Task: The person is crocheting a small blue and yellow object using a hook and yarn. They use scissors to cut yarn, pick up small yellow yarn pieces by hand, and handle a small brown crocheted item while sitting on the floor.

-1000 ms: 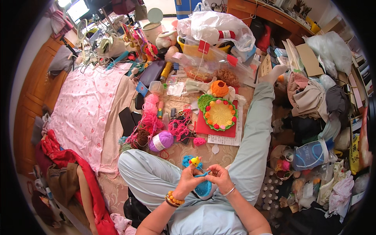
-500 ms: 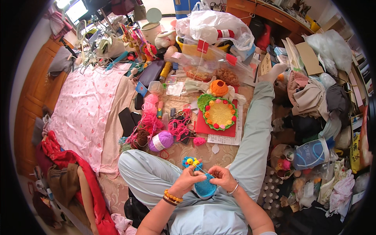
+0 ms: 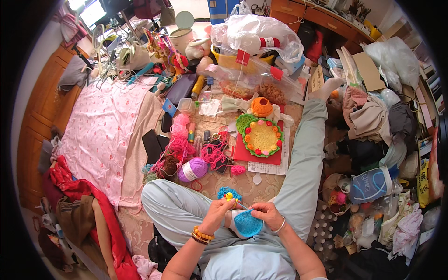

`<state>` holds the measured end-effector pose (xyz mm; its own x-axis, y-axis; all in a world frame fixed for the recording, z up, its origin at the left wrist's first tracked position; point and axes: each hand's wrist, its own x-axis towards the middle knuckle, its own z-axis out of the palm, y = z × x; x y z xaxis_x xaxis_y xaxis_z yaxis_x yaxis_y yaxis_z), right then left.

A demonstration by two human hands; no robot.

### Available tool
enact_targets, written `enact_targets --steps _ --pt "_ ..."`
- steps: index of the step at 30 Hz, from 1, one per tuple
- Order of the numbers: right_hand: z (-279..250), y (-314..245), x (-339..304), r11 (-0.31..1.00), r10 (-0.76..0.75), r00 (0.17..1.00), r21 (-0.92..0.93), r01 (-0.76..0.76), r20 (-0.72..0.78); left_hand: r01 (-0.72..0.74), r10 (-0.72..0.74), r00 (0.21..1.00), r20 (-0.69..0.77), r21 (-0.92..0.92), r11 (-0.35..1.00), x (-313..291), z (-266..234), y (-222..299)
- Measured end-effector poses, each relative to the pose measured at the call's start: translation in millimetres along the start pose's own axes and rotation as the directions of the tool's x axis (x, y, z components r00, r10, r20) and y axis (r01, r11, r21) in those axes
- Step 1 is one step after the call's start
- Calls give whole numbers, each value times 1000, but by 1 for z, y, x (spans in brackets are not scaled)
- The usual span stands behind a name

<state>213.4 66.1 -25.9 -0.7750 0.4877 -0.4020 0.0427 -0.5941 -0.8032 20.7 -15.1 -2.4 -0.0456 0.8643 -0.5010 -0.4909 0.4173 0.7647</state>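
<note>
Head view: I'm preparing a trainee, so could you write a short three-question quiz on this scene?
1. True or false: the purple yarn ball lies to the right of the round yellow piece with the green edge.
2. What colour is the crocheted piece at the hands?
a) red
b) blue
c) white
3. Which hand has the bead bracelet at its wrist?

Key:
1. False; it lies to the left.
2. b
3. The left hand.

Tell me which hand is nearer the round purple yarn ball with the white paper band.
Left. The left hand is below and slightly right of the yarn ball in the picture; the right hand is farther off to its lower right.
</note>
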Motion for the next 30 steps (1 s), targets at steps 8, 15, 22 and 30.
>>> enact_targets --steps 8,15,22,30 --pt "-1 4 0 996 35 999 77 -34 -6 11 -10 999 -52 29 1000 4 -11 -12" --pt "-2 2 -1 989 55 998 137 -56 12 -38 28 999 39 272 961 -8 -3 23" --pt "-4 8 -1 986 64 998 152 -63 0 26 -40 999 29 371 928 -4 -22 20" --pt "-16 15 -2 911 57 998 406 -66 35 -4 5 961 276 -3 1000 -19 -28 44"
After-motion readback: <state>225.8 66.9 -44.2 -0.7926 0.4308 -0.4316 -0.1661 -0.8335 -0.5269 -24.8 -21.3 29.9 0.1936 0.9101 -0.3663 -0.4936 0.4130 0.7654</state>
